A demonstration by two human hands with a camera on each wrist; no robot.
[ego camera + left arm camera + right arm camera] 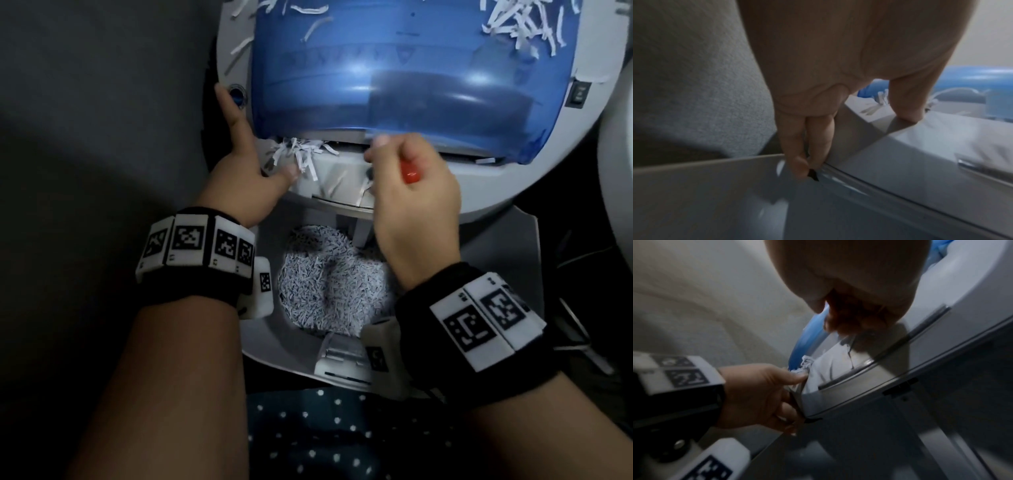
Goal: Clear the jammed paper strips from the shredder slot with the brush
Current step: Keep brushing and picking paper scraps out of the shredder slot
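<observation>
While the right hand (411,202) curls its fingers around the brush (409,174), only the orange-red handle end shows, poking out of the fist at about 6 o'clock from the knuckles. The handle's long axis seems to run from the person toward the shredder (342,181), the working end aimed at 12 o'clock at the slot under the blue translucent cover (394,75); the bristles are hidden behind the fingers, so their contact with the slot cannot be told. At 9 o'clock from that hand, a tuft of jammed paper strips (301,154) hangs white and crinkled out of the slot's left end, drooping over the grey housing. The left hand (239,164) grips the shredder's left edge, thumb lying on top just beside the strips, forefinger stretched toward a round blue button (237,94) at 12 o'clock; the left wrist view shows the other fingers (813,139) hooked down over the housing edge. Loose strips (513,24) lie scattered on the cover at 1 o'clock. At 6 o'clock, a bin (503,246) holds a heap of shredded paper (329,281).
</observation>
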